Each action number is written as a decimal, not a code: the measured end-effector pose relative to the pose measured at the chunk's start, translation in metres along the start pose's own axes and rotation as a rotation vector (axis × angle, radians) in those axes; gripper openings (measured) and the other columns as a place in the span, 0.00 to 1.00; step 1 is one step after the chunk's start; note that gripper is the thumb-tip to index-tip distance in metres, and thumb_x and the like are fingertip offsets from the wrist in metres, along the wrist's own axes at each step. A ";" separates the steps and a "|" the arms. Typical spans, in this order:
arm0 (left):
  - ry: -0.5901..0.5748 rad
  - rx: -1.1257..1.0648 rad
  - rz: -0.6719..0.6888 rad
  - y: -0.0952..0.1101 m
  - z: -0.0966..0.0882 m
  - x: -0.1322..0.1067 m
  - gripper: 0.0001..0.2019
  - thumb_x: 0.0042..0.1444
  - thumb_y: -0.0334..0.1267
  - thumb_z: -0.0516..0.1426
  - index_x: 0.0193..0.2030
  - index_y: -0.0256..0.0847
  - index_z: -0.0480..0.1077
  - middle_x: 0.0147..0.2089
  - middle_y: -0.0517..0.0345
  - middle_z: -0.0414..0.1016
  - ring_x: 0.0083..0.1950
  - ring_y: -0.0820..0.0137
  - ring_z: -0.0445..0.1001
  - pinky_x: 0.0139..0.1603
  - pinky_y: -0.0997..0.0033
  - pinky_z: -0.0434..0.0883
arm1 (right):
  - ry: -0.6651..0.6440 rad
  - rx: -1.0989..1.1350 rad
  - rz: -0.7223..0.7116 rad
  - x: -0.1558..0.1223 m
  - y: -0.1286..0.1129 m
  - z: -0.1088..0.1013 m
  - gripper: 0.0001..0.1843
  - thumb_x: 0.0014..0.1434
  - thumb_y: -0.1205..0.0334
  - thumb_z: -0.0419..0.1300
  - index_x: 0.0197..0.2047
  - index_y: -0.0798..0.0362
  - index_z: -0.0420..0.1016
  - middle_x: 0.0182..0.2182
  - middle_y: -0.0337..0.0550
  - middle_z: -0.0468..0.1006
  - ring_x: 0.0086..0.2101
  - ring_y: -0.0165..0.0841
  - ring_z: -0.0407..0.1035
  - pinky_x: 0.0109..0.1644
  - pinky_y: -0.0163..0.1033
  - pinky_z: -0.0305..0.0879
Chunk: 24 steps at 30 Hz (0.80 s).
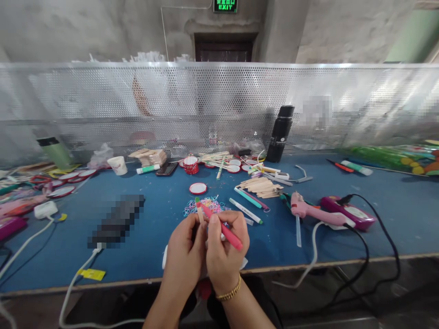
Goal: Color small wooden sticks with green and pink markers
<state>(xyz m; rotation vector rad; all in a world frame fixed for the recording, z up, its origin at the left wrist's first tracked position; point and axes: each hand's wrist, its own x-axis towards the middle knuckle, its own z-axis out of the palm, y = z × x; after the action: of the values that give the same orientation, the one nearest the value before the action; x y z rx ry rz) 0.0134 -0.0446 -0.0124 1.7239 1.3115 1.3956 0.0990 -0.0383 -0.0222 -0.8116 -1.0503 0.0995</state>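
Observation:
My left hand point(187, 244) is closed around a wooden craft stick point(200, 214), held upright, with green and red colour at its top end. In my right hand point(226, 246) is a red marker pen point(231, 236), gripped like a writing tool. Its tip points up and left and meets the coloured end of the stick, or lies very close to it. Just beyond both hands lies a tangle of pink and blue loops point(207, 205). A white thing under my hands is mostly hidden.
Right of my hands are capped markers point(245, 210), a craft stick pile point(262, 186) and a pink glue gun point(317, 212) with trailing cables. A phone point(118, 220) on a charging cable lies left. A black bottle point(280, 135) stands before the perforated metal screen point(222, 100).

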 end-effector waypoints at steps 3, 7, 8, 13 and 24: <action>0.002 -0.010 0.010 0.001 -0.001 0.000 0.12 0.66 0.46 0.55 0.34 0.41 0.70 0.33 0.58 0.75 0.34 0.69 0.68 0.35 0.72 0.65 | -0.020 0.003 -0.014 0.000 -0.001 0.000 0.07 0.67 0.65 0.58 0.35 0.51 0.70 0.30 0.38 0.73 0.32 0.31 0.69 0.39 0.40 0.69; -0.002 0.008 0.013 0.001 0.000 0.000 0.12 0.66 0.45 0.55 0.35 0.41 0.71 0.34 0.57 0.76 0.35 0.69 0.69 0.36 0.72 0.65 | -0.003 -0.019 0.004 -0.001 0.000 -0.001 0.07 0.67 0.64 0.59 0.35 0.51 0.70 0.30 0.37 0.73 0.31 0.31 0.69 0.38 0.40 0.68; -0.003 0.010 0.014 0.001 0.000 0.000 0.12 0.66 0.45 0.55 0.35 0.41 0.71 0.34 0.57 0.76 0.34 0.69 0.69 0.36 0.72 0.65 | 0.006 -0.016 0.010 -0.002 0.000 -0.001 0.07 0.67 0.64 0.59 0.35 0.51 0.70 0.30 0.37 0.73 0.31 0.31 0.69 0.38 0.39 0.68; 0.001 -0.008 0.019 0.001 0.001 0.000 0.12 0.66 0.45 0.55 0.35 0.41 0.71 0.33 0.58 0.75 0.34 0.69 0.69 0.35 0.71 0.65 | -0.026 -0.016 -0.004 -0.001 0.000 -0.001 0.07 0.67 0.64 0.59 0.35 0.52 0.70 0.30 0.37 0.73 0.32 0.31 0.69 0.39 0.40 0.68; -0.001 -0.012 0.014 0.002 0.002 -0.001 0.13 0.67 0.45 0.54 0.36 0.40 0.73 0.36 0.56 0.77 0.35 0.69 0.69 0.36 0.71 0.65 | 0.002 0.015 0.009 -0.005 0.004 -0.002 0.05 0.67 0.64 0.60 0.36 0.51 0.71 0.32 0.38 0.74 0.34 0.31 0.70 0.39 0.40 0.69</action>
<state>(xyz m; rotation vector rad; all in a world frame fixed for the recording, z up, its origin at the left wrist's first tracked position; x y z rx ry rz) 0.0158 -0.0457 -0.0116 1.7282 1.2902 1.4079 0.0991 -0.0385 -0.0284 -0.8031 -1.0431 0.1146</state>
